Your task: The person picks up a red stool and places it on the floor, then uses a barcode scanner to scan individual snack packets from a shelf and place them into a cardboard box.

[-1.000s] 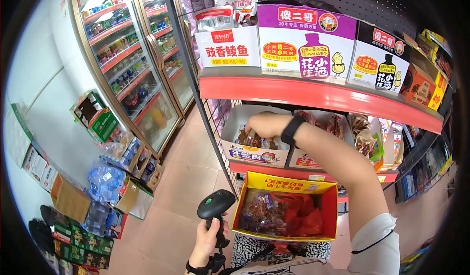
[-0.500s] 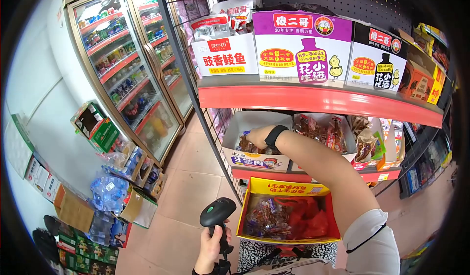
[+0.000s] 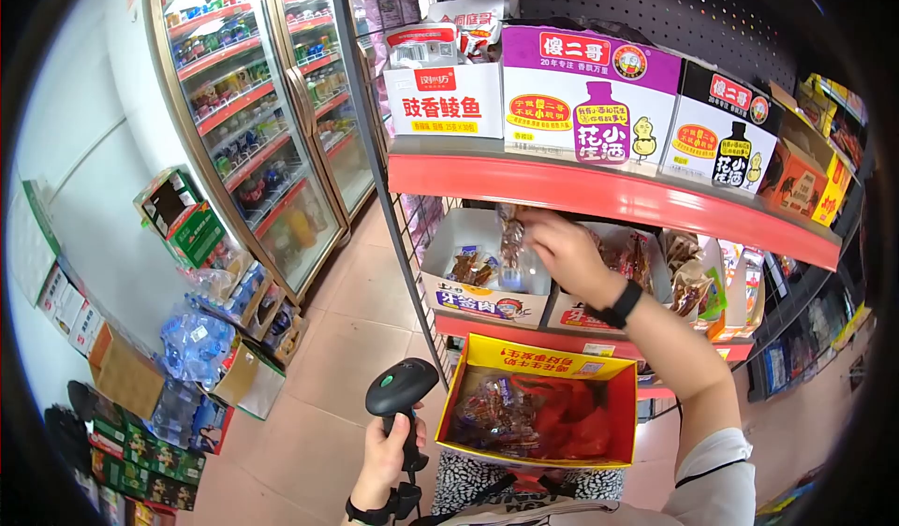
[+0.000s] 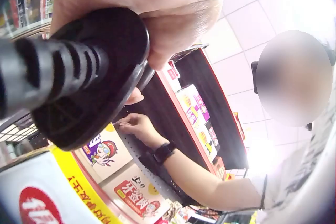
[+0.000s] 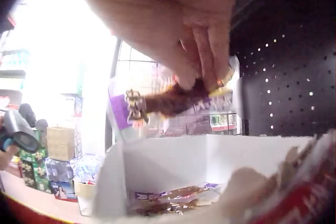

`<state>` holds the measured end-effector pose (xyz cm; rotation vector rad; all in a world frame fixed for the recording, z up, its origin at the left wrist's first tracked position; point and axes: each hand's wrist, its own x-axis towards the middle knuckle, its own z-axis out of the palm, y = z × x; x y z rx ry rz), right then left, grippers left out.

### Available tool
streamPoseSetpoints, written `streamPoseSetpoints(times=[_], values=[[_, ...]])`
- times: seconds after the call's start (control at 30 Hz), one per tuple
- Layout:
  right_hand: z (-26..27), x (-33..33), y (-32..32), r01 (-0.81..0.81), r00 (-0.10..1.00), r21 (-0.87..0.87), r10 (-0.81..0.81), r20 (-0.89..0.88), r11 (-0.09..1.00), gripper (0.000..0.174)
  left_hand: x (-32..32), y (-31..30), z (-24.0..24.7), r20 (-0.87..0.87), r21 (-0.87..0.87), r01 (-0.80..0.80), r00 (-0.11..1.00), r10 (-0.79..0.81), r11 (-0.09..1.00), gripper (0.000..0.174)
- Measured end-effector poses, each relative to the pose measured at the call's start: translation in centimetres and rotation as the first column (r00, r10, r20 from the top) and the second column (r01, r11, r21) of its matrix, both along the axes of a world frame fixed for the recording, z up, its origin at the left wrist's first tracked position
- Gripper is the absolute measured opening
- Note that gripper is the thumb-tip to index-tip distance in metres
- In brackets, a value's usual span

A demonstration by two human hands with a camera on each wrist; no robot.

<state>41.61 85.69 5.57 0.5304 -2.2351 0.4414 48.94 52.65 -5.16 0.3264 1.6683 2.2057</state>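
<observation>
Over the white box [image 3: 487, 306] on the lower shelf, my right hand [image 3: 573, 256] pinches a clear snack packet [image 3: 511, 247] by its end. The right wrist view shows brown pieces inside the packet [image 5: 170, 103] and a purple end. Several similar packets [image 3: 470, 266] lie in the white box beneath it. Lower left, my left hand [image 3: 382, 456] grips a black barcode scanner [image 3: 403, 390] by its handle. Close to the scanner, a yellow-and-red carton [image 3: 548, 353] holds snack packets [image 3: 494, 414] and a red plastic bag [image 3: 573, 428].
Above the white box juts the upper shelf's red edge [image 3: 599, 189], with boxed snacks [image 3: 590, 105] on it. More open snack boxes stand to the right. Glass-door fridges [image 3: 248, 124] and stacked bottles and cartons [image 3: 197, 348] line the left side.
My right hand was reaching into the white box among the packets; it has risen and drawn back to the right, with a packet in its fingers. The left hand still holds the scanner.
</observation>
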Motion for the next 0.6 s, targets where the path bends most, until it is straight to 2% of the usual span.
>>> streamPoseSetpoints(times=[0.07,0.17,0.2,0.23,0.33,0.43,0.47,0.6], values=[[-0.7,2.1,-0.2,0.007,0.994,0.034,-0.003,-0.108,0.999,0.010,0.0,0.3,0.8,-0.021,0.001,0.010,1.000,-0.010,1.000,0.038],[-2.2,4.7,-0.7,0.023,0.997,-0.024,-0.025,-0.078,0.999,0.011,0.0,1.1,1.4,-0.077,-0.020,0.010,0.997,-0.012,1.000,0.046],[-2.5,5.2,-1.1,0.026,0.990,-0.007,-0.026,-0.138,1.000,0.011,0.0,1.2,1.3,-0.087,-0.008,0.030,0.996,-0.030,1.000,0.046],[-2.9,5.6,-1.3,0.020,0.992,-0.004,-0.020,-0.126,1.000,0.011,0.1,1.4,1.4,-0.075,-0.005,0.024,0.997,-0.024,1.000,0.046],[-4.2,6.1,-1.9,0.007,0.981,-0.026,-0.012,-0.195,1.000,0.012,0.5,1.8,1.9,-0.022,0.102,0.060,0.998,-0.058,0.993,0.031],[-4.3,6.7,-2.7,0.005,0.984,-0.001,-0.006,-0.181,1.000,0.012,0.7,2.0,1.9,-0.009,0.117,0.093,0.996,-0.092,0.989,0.028],[-4.4,6.7,-2.9,-0.001,0.984,-0.002,0.001,-0.179,1.000,0.012,0.8,2.2,2.0,-0.059,0.069,0.089,0.995,-0.085,0.994,0.042],[-4.9,6.7,-3.4,-0.001,0.976,0.065,0.015,-0.216,0.998,0.012,0.9,2.1,2.3,-0.055,0.080,0.098,0.994,-0.093,0.992,0.042]])
